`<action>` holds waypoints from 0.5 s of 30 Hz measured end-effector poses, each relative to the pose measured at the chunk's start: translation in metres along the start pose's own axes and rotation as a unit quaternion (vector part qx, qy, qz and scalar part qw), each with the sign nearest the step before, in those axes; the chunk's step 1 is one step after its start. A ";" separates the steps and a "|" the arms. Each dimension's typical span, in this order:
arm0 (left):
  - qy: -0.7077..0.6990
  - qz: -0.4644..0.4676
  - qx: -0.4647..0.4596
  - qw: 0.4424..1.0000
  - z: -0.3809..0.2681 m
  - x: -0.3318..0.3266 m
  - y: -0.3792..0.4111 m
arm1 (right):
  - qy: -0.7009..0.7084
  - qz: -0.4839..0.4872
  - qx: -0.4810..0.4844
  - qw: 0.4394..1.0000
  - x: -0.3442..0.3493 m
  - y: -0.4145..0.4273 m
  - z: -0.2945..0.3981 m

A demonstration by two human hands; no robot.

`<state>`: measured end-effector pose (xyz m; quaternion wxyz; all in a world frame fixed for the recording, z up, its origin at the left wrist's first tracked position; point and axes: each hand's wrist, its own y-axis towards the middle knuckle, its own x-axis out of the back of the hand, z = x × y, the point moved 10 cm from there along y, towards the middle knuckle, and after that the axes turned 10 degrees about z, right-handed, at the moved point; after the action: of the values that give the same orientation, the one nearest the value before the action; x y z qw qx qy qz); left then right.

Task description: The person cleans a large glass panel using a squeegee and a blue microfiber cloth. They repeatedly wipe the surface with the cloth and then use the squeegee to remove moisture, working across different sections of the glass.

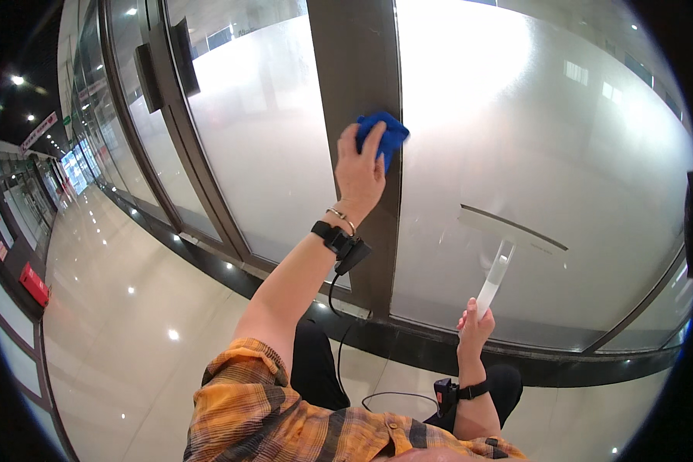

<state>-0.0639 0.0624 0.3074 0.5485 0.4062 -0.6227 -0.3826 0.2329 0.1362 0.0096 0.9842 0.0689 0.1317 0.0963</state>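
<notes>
My left hand (362, 173) grips a bunched blue cloth (388, 137) against the wide brown metal frame post (362, 63). Part of the cloth is hidden under my fingers. Lower and to the right, my right hand (474, 328) is wrapped around the white handle of a squeegee (495, 276). Its wide head, with a dark rubber blade, points up in front of the frosted glass panel (473, 144). Whether the blade touches the glass I cannot tell. A few small drops or marks show on the panel near the squeegee.
Left of the post is another frosted glass panel (260, 127), then a door with dark pull handles (149, 78). A black base ledge (427, 346) runs beneath the glass. A thin cable (339, 346) hangs from my left wrist device. A red box (34, 284) stands across the tiled corridor floor (133, 323).
</notes>
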 end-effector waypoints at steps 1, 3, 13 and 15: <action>0.014 0.026 -0.020 0.999 -0.004 -0.008 0.005 | 0.011 -0.003 0.002 1.000 -0.002 0.000 -0.002; 0.025 0.009 -0.060 0.998 -0.008 -0.007 0.018 | 0.022 -0.017 -0.006 1.000 -0.006 -0.002 -0.004; 0.050 -0.195 -0.132 0.971 -0.001 0.077 0.204 | 0.037 -0.084 0.024 0.995 -0.028 -0.011 0.003; 0.095 -0.154 -0.179 0.967 -0.019 0.062 0.199 | 0.038 -0.094 0.032 0.994 -0.032 -0.013 0.002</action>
<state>-0.0663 0.0795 0.5165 0.6031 0.4272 -0.4190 -0.5274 0.2054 0.1164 0.0169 0.9804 0.0843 0.1782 0.0018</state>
